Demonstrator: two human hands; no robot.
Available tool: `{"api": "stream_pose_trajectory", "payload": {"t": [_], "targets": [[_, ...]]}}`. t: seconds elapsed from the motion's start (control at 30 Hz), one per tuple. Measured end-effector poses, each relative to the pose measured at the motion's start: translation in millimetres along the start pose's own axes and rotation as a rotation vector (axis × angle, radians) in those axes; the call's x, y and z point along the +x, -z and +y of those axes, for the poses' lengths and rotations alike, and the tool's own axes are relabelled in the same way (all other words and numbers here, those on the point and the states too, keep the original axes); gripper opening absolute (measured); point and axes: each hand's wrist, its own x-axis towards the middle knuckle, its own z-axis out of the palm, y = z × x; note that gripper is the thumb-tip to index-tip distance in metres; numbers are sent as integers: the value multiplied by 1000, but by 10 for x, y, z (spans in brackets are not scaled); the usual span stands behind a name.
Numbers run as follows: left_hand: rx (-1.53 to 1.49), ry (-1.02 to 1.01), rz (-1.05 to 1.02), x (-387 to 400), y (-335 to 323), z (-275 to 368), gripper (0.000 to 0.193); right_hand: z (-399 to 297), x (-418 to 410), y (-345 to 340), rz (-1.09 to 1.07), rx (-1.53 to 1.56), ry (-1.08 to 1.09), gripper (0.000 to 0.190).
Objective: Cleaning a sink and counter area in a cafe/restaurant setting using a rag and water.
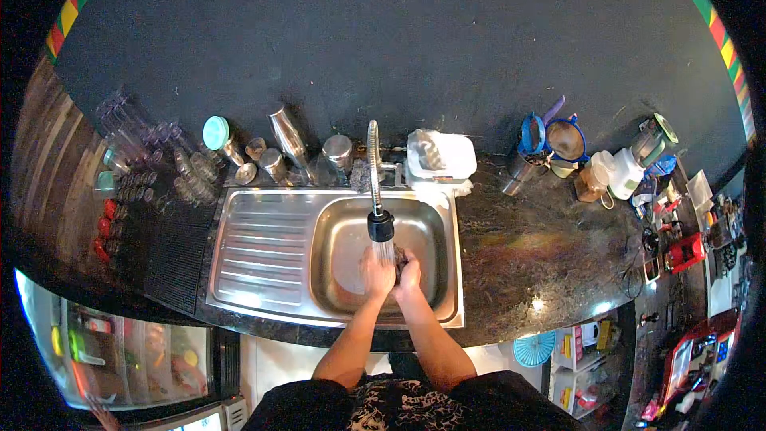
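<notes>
Water runs from the black spray head (380, 226) of a coiled metal faucet (374, 161) into a stainless steel sink basin (341, 269). Under the stream is my left hand (378, 276), blurred, with its back up and its fingers pointing away from me. My right hand (409, 272) is beside it, its fingers curled around a small dark object (400, 256). That object sits between both hands and is mostly hidden, so its kind is unclear. Whether the left fingers also grip it does not show.
A ribbed drainboard (260, 251) adjoins the basin. Behind stand steel cocktail shakers (287, 134), glasses (197, 170) and a white plastic tub (458, 155). Blue-rimmed strainers (565, 139) and a white blender (627, 173) stand right. Another hand (102, 413) shows by the glass-fronted fridge (137, 359).
</notes>
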Motion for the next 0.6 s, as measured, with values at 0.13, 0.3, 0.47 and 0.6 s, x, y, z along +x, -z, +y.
{"api": "stream_pose_trajectory", "payload": {"t": [0.13, 0.3, 0.47, 0.6], "targets": [[-430, -84, -86, 10, 43, 58, 22, 32, 119, -103, 188, -262, 141, 33], [-318, 218, -166, 14, 13, 245, 27, 136, 386, 213, 405, -280, 132, 40], [-283, 266, -37, 7, -22, -76, 20, 283, 325, 88, 604, -566, 146, 44], [-527, 470, -76, -43, -138, -170, 21, 290, 347, 212, 743, -740, 112, 41]]}}
